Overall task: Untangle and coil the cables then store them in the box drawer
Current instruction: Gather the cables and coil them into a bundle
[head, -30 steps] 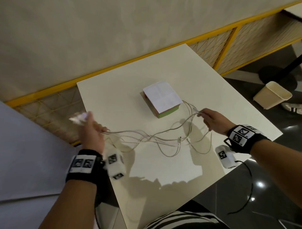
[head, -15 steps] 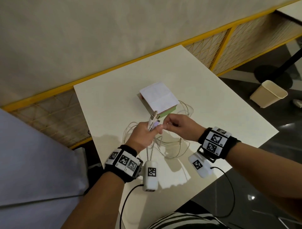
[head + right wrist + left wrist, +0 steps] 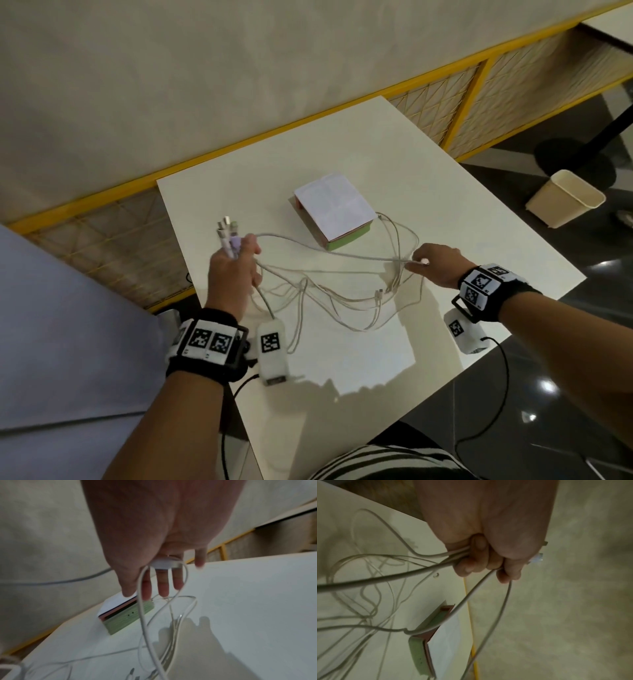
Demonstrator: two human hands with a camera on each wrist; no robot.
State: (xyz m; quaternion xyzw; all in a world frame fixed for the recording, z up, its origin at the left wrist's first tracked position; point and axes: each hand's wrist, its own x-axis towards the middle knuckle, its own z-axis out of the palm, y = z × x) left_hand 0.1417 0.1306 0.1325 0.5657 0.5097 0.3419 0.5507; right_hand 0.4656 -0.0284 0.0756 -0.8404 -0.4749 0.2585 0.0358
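Note:
Several white cables (image 3: pixel 342 298) lie tangled on the white table (image 3: pixel 445 192), in front of a small box (image 3: pixel 334 212) with a white top and a green drawer front (image 3: pixel 126 619). My left hand (image 3: pixel 239 253) is raised at the table's left and grips a bundle of cable ends (image 3: pixel 226 234), whose plugs stick up above the fist. Seen from the left wrist, its fingers (image 3: pixel 481 558) are curled round several strands. My right hand (image 3: pixel 419 262) holds one white cable (image 3: pixel 342 253) to the right of the box. That cable runs stretched between both hands. A white plug (image 3: pixel 164 564) sits against the right hand's fingers.
A yellow-framed mesh rail (image 3: pixel 479 82) and a beige wall run behind the table. A cream waste bin (image 3: pixel 565 198) stands on the dark floor to the right. The table's front edge lies close to my body. A pale surface (image 3: pixel 68 325) lies to the left.
The hands, which met in front of the box half a second ago, have moved apart. The left went left with the plug ends and the right went right, drawing one cable taut.

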